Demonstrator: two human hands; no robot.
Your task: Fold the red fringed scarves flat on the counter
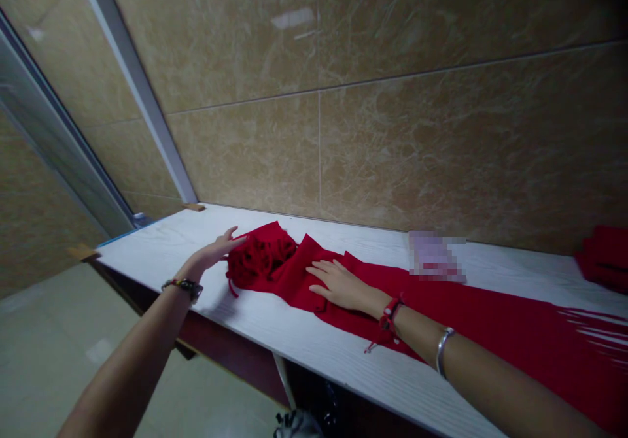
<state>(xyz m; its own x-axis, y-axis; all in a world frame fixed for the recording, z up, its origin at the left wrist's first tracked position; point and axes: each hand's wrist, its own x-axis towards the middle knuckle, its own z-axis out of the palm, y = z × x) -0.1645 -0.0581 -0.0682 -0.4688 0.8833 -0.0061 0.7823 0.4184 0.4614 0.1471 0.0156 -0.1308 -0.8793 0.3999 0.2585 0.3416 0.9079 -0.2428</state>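
Observation:
A long red scarf (471, 314) lies along the white tabletop, its fringed end spread out at the right. Toward the left it is folded over, and its other fringe is bunched in a tangled heap (260, 258). My left hand (216, 252) is at the left edge of that heap, fingers stretched out over the red cloth. Flat on the folded part rests my right hand (341, 286), palm down with the fingers apart. Neither hand grips the cloth.
Behind the scarf, a blurred-out pale packet (434, 255) lies near the tiled wall (392, 150). More folded red cloth (603, 258) sits at the far right of the white table (181, 242). Below the front edge are dark open compartments and a grey-and-black item (299, 425).

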